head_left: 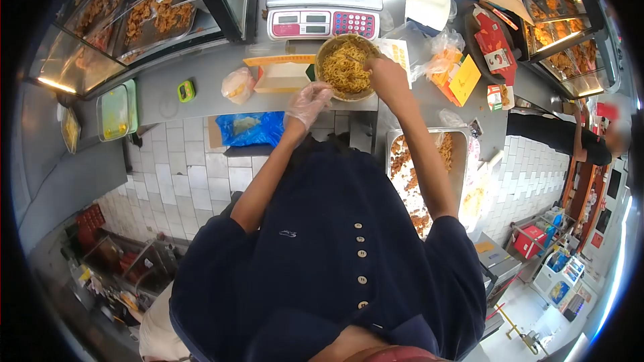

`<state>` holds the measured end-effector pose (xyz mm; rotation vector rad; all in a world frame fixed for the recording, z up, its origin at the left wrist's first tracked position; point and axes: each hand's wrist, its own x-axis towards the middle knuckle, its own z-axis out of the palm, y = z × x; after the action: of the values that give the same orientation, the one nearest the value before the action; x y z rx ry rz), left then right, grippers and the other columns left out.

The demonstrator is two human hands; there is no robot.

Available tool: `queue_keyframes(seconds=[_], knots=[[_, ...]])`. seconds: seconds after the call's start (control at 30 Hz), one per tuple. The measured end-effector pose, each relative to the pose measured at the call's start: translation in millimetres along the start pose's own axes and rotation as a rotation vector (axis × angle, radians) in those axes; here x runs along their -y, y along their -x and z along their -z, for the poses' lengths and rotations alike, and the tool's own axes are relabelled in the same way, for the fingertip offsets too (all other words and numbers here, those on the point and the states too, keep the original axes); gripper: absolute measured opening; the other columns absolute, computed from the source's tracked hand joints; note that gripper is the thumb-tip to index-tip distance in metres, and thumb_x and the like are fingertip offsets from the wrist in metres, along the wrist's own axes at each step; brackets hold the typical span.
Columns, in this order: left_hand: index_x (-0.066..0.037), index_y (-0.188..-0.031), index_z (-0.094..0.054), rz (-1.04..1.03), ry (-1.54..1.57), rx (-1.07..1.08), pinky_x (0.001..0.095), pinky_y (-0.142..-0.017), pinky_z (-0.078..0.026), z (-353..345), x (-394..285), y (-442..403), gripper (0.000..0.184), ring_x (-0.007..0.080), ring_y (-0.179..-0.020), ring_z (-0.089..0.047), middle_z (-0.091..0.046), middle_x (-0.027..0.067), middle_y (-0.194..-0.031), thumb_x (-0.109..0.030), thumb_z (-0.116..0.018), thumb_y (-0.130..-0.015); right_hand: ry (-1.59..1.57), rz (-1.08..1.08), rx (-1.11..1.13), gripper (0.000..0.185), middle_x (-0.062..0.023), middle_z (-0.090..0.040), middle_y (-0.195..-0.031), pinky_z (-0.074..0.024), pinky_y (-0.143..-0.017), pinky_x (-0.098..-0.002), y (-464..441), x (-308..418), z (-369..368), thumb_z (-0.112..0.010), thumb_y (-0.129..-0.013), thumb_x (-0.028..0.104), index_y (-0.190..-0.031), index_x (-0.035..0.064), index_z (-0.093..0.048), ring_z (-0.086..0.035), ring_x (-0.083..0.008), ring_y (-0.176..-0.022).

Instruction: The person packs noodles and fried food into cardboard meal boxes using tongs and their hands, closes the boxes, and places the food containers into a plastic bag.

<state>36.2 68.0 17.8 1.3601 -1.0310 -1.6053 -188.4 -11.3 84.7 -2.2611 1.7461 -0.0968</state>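
Note:
A round bowl (317,79) of yellow noodles (345,67) stands at the counter's front edge. My left hand (310,103), in a clear plastic glove, has its fingers closed at the bowl's near left rim. My right hand (389,82) shows no glove and is closed above the bowl's right side. From it a thin utensil (353,59) reaches into the noodles; its kind is too small to make out. An open cardboard food box (282,79) sits left of the bowl, beside a plastic-wrapped bundle (237,86).
A digital scale (323,23) stands behind the bowl. Glass cases of fried food (157,17) flank the counter. A metal tray of food pieces (459,154) lies below my right arm. Red and yellow packaging (464,80) is at right. A person in black (557,135) stands farther right.

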Motion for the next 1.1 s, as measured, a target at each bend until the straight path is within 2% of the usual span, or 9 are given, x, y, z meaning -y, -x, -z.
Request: queue_keyframes(seconds=[0.1,0.2,0.4,0.5,0.57,0.8,0.87,1.03,1.1], knots=[[-0.003,-0.115,-0.068,-0.027,0.08,-0.041,0.028,-0.076,-0.052,11,-13,10,0.027,0.0108,-0.083,-0.064,-0.07,0.0039,-0.094,-0.026,-0.066,-0.099,0.208,0.115,0.115,0.008,-0.0147,-0.07,-0.09,-0.0564,-0.072,-0.0457,-16,11,-6,-0.065,-0.085,0.008,-0.092,0.0053,-0.068,-0.071,-0.0337,-0.083],[-0.003,-0.11,-0.07,-0.124,-0.215,-0.235,0.0286,-0.075,-0.054,39,-23,17,0.025,0.012,-0.077,-0.064,-0.071,0.0043,-0.097,-0.025,-0.067,-0.098,0.309,0.236,-0.024,0.008,-0.0155,-0.072,-0.079,-0.0571,-0.065,-0.0435,-17,29,-6,-0.064,-0.081,0.005,-0.083,0.0064,-0.071,-0.073,-0.0315,-0.077],[-0.007,-0.116,-0.069,-0.514,-0.691,-0.49,0.0398,-0.084,-0.052,125,10,-17,0.024,0.0271,-0.089,-0.066,-0.07,0.0117,-0.099,-0.019,-0.062,-0.096,0.336,0.191,0.09,0.006,-0.0158,-0.071,-0.077,-0.057,-0.066,-0.043,-26,-18,-13,-0.066,-0.083,0.01,-0.086,0.0063,-0.07,-0.072,-0.0324,-0.076],[-0.011,-0.123,-0.067,-0.495,-1.037,-0.364,0.0456,-0.088,-0.052,146,13,-34,0.032,0.0345,-0.097,-0.067,-0.071,0.0143,-0.104,-0.018,-0.062,-0.092,0.124,0.09,0.091,0.014,-0.0138,-0.073,-0.083,-0.0562,-0.073,-0.0447,-17,-42,-6,-0.068,-0.086,0.015,-0.097,0.0105,-0.074,-0.072,-0.0335,-0.082],[-0.019,-0.141,-0.056,-0.122,-1.152,-0.198,0.0476,-0.093,-0.051,144,0,-37,0.051,0.0354,-0.108,-0.065,-0.069,0.0145,-0.118,-0.019,-0.063,-0.09,-0.067,-0.009,0.144,0.024,-0.0091,-0.076,-0.096,-0.0555,-0.08,-0.045,-10,-59,-6,-0.07,-0.088,0.021,-0.111,0.0171,-0.075,-0.072,-0.0321,-0.089],[-0.023,-0.158,-0.031,-0.17,-1.137,-0.086,0.0453,-0.106,-0.047,151,2,-46,0.086,0.0385,-0.13,-0.052,-0.049,0.0192,-0.147,-0.021,-0.072,-0.083,-0.249,-0.124,-0.032,0.024,-0.0123,-0.077,-0.095,-0.0559,-0.076,-0.0393,30,-52,-1,-0.073,-0.089,0.021,-0.11,0.0108,-0.074,-0.074,-0.0289,-0.087],[-0.019,-0.159,-0.03,-0.141,-1.213,-0.115,0.0456,-0.109,-0.045,140,-6,-45,0.092,0.0405,-0.133,-0.049,-0.047,0.0227,-0.147,-0.022,-0.076,-0.079,-0.364,-0.187,-0.101,0.025,-0.0115,-0.077,-0.094,-0.0555,-0.075,-0.0386,38,-60,-14,-0.074,-0.089,0.021,-0.112,0.0118,-0.075,-0.075,-0.0264,-0.084],[-0.014,-0.16,-0.026,-0.395,-1.11,-0.088,0.0475,-0.112,-0.041,144,33,-67,0.108,0.0411,-0.132,-0.048,-0.05,0.0235,-0.143,-0.021,-0.085,-0.071,-0.352,-0.199,-0.248,0.022,-0.0119,-0.076,-0.094,-0.0544,-0.072,-0.0378,54,-50,7,-0.072,-0.092,0.021,-0.112,0.0117,-0.075,-0.073,-0.025,-0.076],[-0.012,-0.16,-0.028,-0.327,-1.076,-0.129,0.0476,-0.113,-0.04,142,21,-49,0.11,0.041,-0.131,-0.048,-0.052,0.0231,-0.141,-0.021,-0.087,-0.068,-0.479,-0.31,-0.27,0.02,-0.0113,-0.076,-0.089,-0.0535,-0.069,-0.0404,62,-32,14,-0.073,-0.09,0.021,-0.108,0.013,-0.075,-0.071,-0.0287,-0.072]])
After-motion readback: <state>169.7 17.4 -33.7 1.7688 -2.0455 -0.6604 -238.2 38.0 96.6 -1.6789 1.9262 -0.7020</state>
